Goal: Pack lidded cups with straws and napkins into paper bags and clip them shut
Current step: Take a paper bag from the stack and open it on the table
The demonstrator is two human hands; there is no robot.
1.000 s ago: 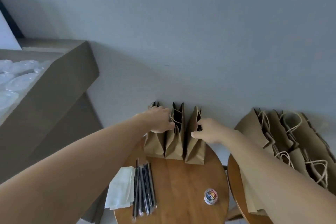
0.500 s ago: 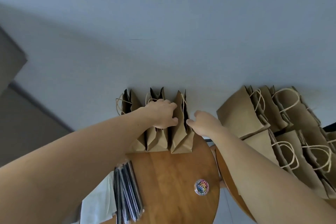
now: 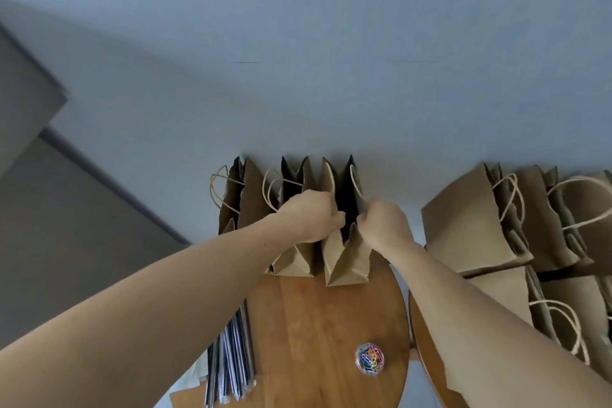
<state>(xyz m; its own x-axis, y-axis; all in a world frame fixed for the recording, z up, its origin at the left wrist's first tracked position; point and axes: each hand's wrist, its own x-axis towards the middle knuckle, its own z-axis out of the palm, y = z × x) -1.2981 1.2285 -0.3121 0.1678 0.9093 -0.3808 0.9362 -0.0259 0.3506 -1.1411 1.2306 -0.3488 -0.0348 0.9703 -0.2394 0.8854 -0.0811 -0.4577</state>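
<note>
Both bare arms reach forward over the surface. The left hand and right hand are closed in pinches, close together, knuckles facing each other.

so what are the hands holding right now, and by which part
Both grip the rightmost standing bag at its open top: left hand on the left edge, right hand on the right edge.

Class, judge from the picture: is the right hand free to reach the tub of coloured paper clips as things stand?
Probably not at once: the right hand grips the rim of the open bag. Once it lets go, bare tabletop leads to the clip tub.
</note>
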